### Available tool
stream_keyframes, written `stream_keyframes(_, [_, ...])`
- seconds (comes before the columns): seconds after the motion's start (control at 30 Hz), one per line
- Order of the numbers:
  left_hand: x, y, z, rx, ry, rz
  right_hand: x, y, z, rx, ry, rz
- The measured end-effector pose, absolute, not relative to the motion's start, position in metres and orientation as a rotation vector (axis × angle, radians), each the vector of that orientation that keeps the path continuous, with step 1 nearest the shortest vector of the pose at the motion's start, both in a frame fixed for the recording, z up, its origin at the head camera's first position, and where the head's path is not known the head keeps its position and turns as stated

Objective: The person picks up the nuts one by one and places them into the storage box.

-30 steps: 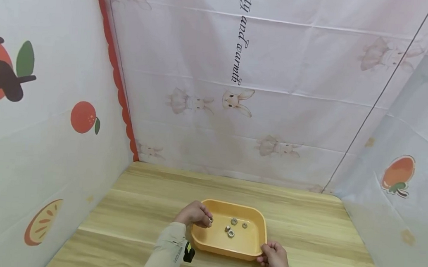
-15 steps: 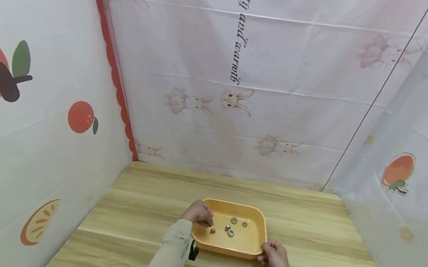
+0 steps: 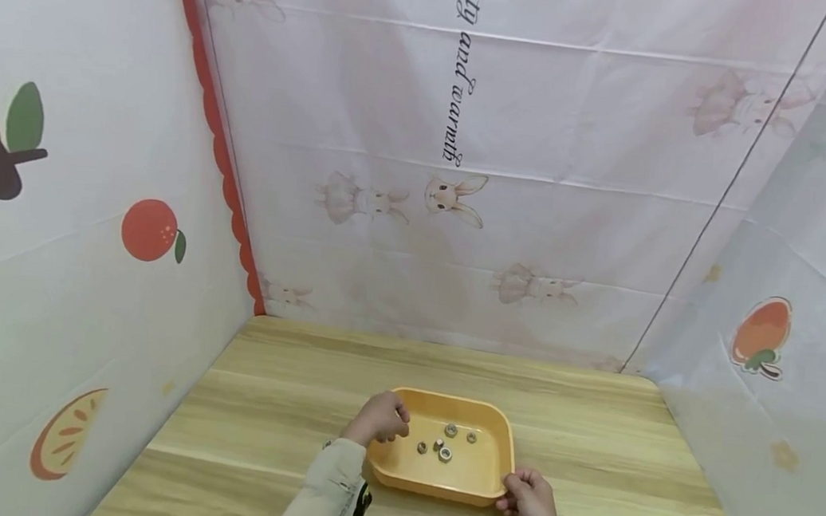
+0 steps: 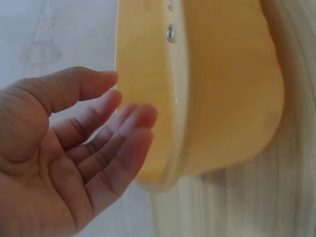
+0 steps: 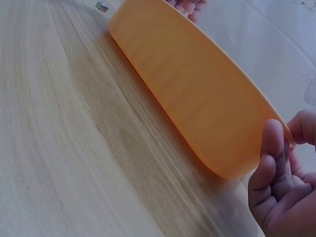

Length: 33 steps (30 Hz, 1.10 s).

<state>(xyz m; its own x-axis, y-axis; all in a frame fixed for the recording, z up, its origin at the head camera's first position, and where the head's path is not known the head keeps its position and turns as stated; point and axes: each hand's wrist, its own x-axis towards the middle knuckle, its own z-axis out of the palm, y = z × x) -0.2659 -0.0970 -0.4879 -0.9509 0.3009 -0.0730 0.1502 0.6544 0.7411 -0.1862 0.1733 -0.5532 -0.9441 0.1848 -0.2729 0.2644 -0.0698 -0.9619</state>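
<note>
A yellow plastic tray (image 3: pixel 404 481) rests on the table, with several metal hex nuts inside. Nearest to my left hand (image 3: pixel 382 418) lies one small nut (image 3: pixel 422 448); beside it are a nut standing on its side (image 3: pixel 439 444) and a larger nut (image 3: pixel 445 454). My left hand hovers over the tray's left end, and the left wrist view shows its fingers (image 4: pixel 133 153) loosely bent with nothing between them. With thumb and fingers my right hand (image 3: pixel 531 502) pinches the rim at the tray's near right corner.
In the right wrist view another nut (image 5: pixel 102 6) lies on the wooden table (image 3: pixel 288 393), outside the tray near its left end. Cloth-covered walls (image 3: pixel 163 336) enclose the table at the back and both sides.
My left hand held a small nut and let it go into the tray. That nut now sits farther right, near the others, and the hand has drawn back slightly. The right hand stays put.
</note>
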Motion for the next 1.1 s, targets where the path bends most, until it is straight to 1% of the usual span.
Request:
stream_keyframes(0.13, [-0.262, -0.096, -0.485, 0.623, 2.92, 0.78, -0.187, 0.173, -0.552, 0.514, 2.107, -2.205])
stream_keyframes(0.23, [-0.259, -0.094, -0.483, 0.703, 2.978, 0.616, -0.188, 0.174, -0.552, 0.523, 2.106, -2.21])
stream_keyframes(0.53, [-0.245, -0.095, -0.486, 0.731, 3.174, 0.421, -0.187, 0.176, -0.555, 0.5, 2.084, -2.19])
stream_keyframes(0.8, [-0.23, -0.108, -0.493, 0.736, 3.246, 0.46, -0.189, 0.174, -0.557, 0.512, 2.064, -2.217])
stream_keyframes(1.1, [-0.227, -0.123, -0.501, 0.829, 3.28, 0.448, -0.189, 0.173, -0.557, 0.506, 2.058, -2.231])
